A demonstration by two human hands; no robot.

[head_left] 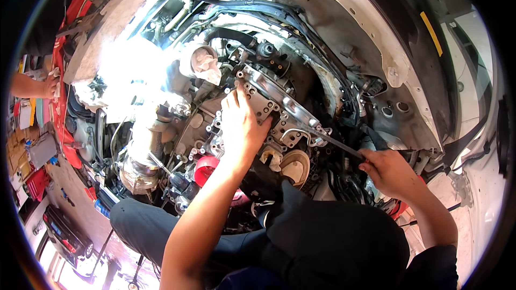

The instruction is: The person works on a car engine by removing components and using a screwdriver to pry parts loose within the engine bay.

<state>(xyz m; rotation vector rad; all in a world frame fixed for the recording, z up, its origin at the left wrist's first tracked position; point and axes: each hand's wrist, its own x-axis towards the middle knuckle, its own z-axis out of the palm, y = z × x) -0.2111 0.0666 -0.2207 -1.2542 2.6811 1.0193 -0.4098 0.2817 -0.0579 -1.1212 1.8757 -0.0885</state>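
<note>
Slim bar (342, 146) is grasped in the right hand (388, 174), centre-right. Mid-frame, the left hand (240, 123) touches the engine (265, 103), fingers loosely spread.

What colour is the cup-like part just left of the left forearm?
Red: the cup-like part shows best in the head view, the only one.

2 working hands (239, 121) (386, 169), 1 other person's hand (52, 85), 1 held bar (344, 147), 1 dark background car (65, 234)

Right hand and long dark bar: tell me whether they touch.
Touching: the head view shows the right hand with its fingers closed around the near end of the bar.
</note>
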